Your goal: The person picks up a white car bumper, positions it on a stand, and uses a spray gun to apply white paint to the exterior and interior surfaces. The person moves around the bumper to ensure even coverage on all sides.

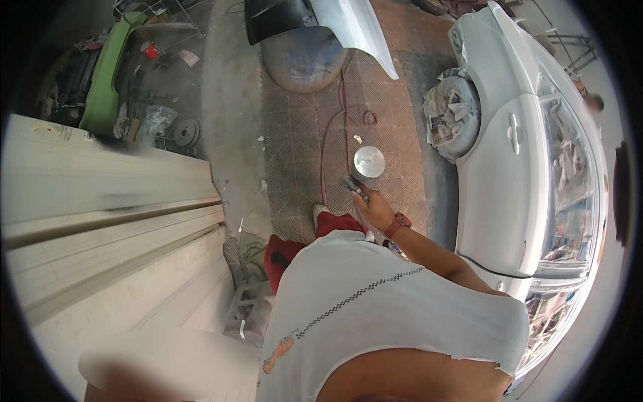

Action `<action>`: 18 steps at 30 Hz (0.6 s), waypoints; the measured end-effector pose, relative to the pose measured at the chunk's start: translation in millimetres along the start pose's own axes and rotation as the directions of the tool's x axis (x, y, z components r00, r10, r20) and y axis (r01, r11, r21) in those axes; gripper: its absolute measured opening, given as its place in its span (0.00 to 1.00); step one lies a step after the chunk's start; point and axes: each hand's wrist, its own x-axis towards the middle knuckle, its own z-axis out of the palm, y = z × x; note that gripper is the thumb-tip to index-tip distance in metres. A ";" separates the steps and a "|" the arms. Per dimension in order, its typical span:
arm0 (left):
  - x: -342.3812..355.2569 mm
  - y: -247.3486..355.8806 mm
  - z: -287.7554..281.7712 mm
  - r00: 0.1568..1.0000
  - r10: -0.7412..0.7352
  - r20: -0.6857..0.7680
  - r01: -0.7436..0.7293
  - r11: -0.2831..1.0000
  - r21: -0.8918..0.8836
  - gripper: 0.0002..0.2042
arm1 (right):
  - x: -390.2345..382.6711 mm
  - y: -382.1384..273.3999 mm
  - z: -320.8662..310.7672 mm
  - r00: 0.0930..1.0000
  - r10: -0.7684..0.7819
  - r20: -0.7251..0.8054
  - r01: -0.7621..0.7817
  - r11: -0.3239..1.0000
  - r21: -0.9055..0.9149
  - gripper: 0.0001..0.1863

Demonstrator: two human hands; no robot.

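My right hand (377, 210), with a red watch on its wrist, is closed around the handle of a spray gun (355, 189). A round, pale grey cup (369, 162) sits at the gun's far end, seen from above. A thin red hose (324, 154) runs over the floor and passes close to the gun; where it joins is hidden. My left hand is out of the picture. Beyond the gun, a silver and black curved body panel (335, 30) rests above a dark rounded drum (301, 60).
A white car (499, 181) with plastic-covered windows and a wrapped wheel (455, 117) stands at right. Long pale panels (114, 208) fill the left. A green bumper (110, 74) and a disc (186, 133) lie far left. Another person's head (593, 102) shows beyond the car.
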 end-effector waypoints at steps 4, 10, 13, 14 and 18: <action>-11.1 -34.1 65.6 0.997 0.071 0.006 -0.070 0.993 -0.096 0.26 | 67.5 -74.9 14.4 0.993 -0.112 -0.028 0.114 0.991 0.064 0.30; -66.0 -105.3 164.9 0.987 0.141 -0.074 -0.152 0.974 -0.166 0.25 | 153.6 -138.8 49.1 0.988 -0.144 -0.050 0.145 0.989 0.014 0.31; -110.2 -154.3 212.5 0.974 0.189 -0.122 -0.208 0.964 -0.167 0.25 | 191.3 -174.2 86.2 0.970 -0.183 -0.161 0.186 0.982 0.010 0.32; -125.7 -174.4 226.6 0.972 0.194 -0.134 -0.216 0.962 -0.169 0.25 | 203.6 -189.0 91.6 0.970 -0.173 -0.170 0.173 0.985 -0.010 0.32; -177.8 -248.1 287.2 0.965 0.213 -0.153 -0.237 0.957 -0.166 0.25 | 258.9 -251.6 116.7 0.968 -0.096 -0.232 0.086 0.995 -0.051 0.34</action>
